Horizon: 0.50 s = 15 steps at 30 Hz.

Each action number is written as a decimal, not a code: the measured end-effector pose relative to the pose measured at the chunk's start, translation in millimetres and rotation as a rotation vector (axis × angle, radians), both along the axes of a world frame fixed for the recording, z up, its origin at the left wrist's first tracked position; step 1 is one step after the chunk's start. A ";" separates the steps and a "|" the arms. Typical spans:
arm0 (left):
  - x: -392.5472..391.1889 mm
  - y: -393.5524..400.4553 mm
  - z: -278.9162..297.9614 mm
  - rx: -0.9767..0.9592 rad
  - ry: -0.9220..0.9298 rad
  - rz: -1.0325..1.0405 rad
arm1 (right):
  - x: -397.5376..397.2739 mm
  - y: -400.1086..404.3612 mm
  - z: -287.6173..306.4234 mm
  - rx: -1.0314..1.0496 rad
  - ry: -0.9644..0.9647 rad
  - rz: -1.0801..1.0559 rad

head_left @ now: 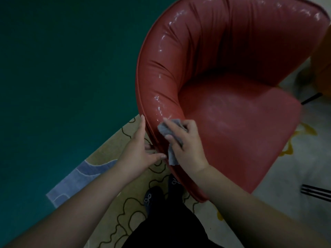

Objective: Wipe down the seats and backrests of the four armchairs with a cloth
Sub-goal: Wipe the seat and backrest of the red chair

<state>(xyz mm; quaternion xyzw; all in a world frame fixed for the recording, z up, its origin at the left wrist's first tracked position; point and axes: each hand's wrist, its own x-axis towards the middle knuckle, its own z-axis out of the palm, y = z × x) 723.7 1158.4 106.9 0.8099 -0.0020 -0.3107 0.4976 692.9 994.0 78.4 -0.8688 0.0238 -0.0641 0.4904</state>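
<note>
Looking down, I see my dark-clothed legs and my two dark shoes (pixel 155 197) standing on a pale rug (pixel 114 228) with looping dark outlines and a blue patch. My bare forearms reach forward from the bottom corners. My left hand (pixel 138 149) rests against the outer edge of a red armchair (pixel 223 97), fingers straight and relaxed, holding nothing. Just beside it, my right hand (pixel 186 145) grips a small grey cloth (pixel 167 132), fingers curled round it, pressing it on the inner face of the chair's near arm where it curves toward the backrest. A corner of the cloth hangs below my palm. Beyond, the glossy backrest shows shiny streaks, and the seat spreads to the right. A dark green floor (pixel 62 68) lies at left.
</note>
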 end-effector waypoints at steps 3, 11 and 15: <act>0.8 1.9 -2.4 0.030 0.012 -0.010 | 22.0 -2.0 -6.9 -0.024 0.024 0.014; 3.2 -0.7 -0.7 0.046 -0.007 -0.001 | 7.6 -8.8 -6.6 -0.004 -0.048 0.083; 4.8 0.1 -5.0 0.003 0.006 0.018 | 33.9 -6.5 -6.8 -0.022 -0.066 0.101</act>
